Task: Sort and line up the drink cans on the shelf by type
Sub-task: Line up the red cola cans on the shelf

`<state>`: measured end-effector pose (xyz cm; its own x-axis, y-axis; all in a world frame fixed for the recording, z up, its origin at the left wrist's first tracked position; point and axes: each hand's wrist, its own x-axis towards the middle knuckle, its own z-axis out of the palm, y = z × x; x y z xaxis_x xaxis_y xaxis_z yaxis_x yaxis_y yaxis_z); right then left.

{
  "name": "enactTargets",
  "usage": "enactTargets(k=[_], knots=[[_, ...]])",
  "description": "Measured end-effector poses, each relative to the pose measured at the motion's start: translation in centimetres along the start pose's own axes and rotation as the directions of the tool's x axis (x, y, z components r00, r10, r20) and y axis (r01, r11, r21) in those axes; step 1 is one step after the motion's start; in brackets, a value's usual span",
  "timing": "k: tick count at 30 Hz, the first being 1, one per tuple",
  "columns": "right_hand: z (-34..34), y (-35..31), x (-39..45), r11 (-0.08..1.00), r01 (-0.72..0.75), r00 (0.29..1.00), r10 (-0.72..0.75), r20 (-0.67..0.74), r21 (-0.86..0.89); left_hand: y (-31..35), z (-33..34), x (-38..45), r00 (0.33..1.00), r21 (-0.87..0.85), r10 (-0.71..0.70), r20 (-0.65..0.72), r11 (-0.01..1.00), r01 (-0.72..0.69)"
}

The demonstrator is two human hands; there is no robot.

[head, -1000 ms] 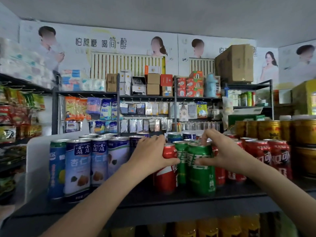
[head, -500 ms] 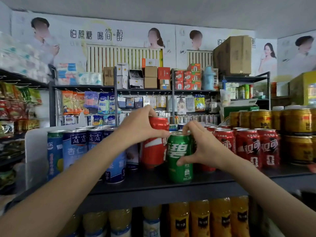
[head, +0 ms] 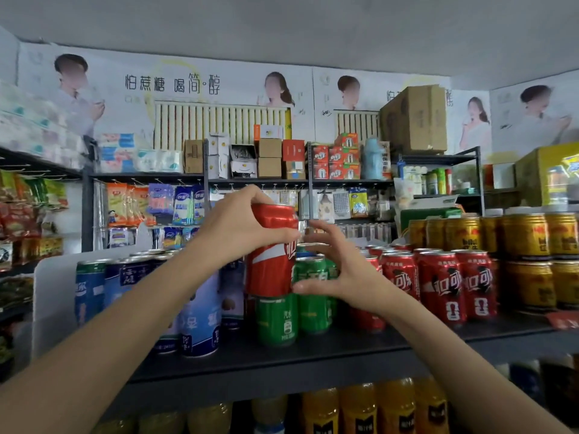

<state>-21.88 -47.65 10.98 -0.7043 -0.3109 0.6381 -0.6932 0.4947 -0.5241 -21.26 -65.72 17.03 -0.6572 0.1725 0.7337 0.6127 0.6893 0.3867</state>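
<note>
Head view looks up at a dark shelf (head: pixel 313 355) loaded with cans. Left hand (head: pixel 233 230) grasps a red cola can (head: pixel 271 252), fingers over its top and thumb across its side, holding it in the air above the shelf board. Directly beneath that red cola can stand two green soda cans (head: pixel 277 317) on the shelf, the nearer one close to the front edge. Right hand (head: pixel 341 270) is spread beside the raised can with fingers loosely curved; its thumb lies against the upper part of the rear green can, and whether it truly holds that can cannot be told.

Right of the red cola can, a block of matching red cans (head: pixel 445 286) stands in rows, and beyond them stacked gold cans (head: pixel 532 261) fill the end of the shelf. Left of it, tall blue-and-white cans (head: pixel 194 311) stand partly hidden by the left forearm, bounded by a white divider panel (head: pixel 53 296). Below the shelf, orange drink bottles (head: pixel 357 408) show. Behind the raised can hang packets and boxes on far racks.
</note>
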Motion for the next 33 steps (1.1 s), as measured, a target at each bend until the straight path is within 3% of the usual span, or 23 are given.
enactTargets(k=[2, 6, 9, 12, 17, 20, 24, 26, 33], knots=[[-1.8, -0.1, -0.9, 0.990, 0.035, 0.999, -0.031, -0.031, 0.133, 2.1, 1.6, 0.6, 0.999, -0.060, 0.039, -0.001, 0.997, -0.039], [-5.6, 1.1, -2.4, 0.993, 0.061, 0.977, -0.038, -0.210, 0.104, 7.0, 6.4, 1.8, 0.990, -0.173, 0.139, 0.019, 0.976, -0.134], [-10.3, 3.2, -4.6, 0.999, 0.024, 0.961, -0.032, -0.274, -0.030, 10.1, 10.4, 2.8, 0.966, -0.259, 0.221, 0.134, 0.949, -0.181], [-15.6, 5.8, -7.5, 0.970, -0.110, 0.955, 0.042, -0.292, -0.218, 12.2, 14.0, 4.6, 0.945, -0.328, 0.220, 0.242, 0.935, -0.134], [-23.0, 10.7, -11.1, 0.857, -0.304, 0.924, 0.159, -0.348, -0.417, 13.2, 20.3, 7.9, 0.932, -0.076, 0.148, 0.331, 0.989, -0.130], [-24.8, 13.4, -11.9, 0.845, -0.335, 0.929, 0.223, -0.296, -0.418, 13.7, 22.9, 9.2, 0.910, 0.079, 0.054, 0.412, 0.992, -0.095], [-25.0, 16.1, -12.4, 0.903, -0.299, 0.948, 0.244, -0.204, -0.310, 14.3, 25.1, 11.2, 0.789, 0.170, -0.053, 0.612, 0.983, -0.066], [-24.7, 16.9, -12.3, 0.913, -0.295, 0.951, 0.253, -0.176, -0.281, 14.9, 25.7, 11.8, 0.759, 0.216, -0.089, 0.645, 0.974, -0.070], [-22.5, 17.8, -11.1, 0.817, -0.305, 0.948, 0.209, -0.241, -0.489, 17.0, 27.4, 13.2, 0.641, 0.397, -0.185, 0.745, 0.895, -0.202]])
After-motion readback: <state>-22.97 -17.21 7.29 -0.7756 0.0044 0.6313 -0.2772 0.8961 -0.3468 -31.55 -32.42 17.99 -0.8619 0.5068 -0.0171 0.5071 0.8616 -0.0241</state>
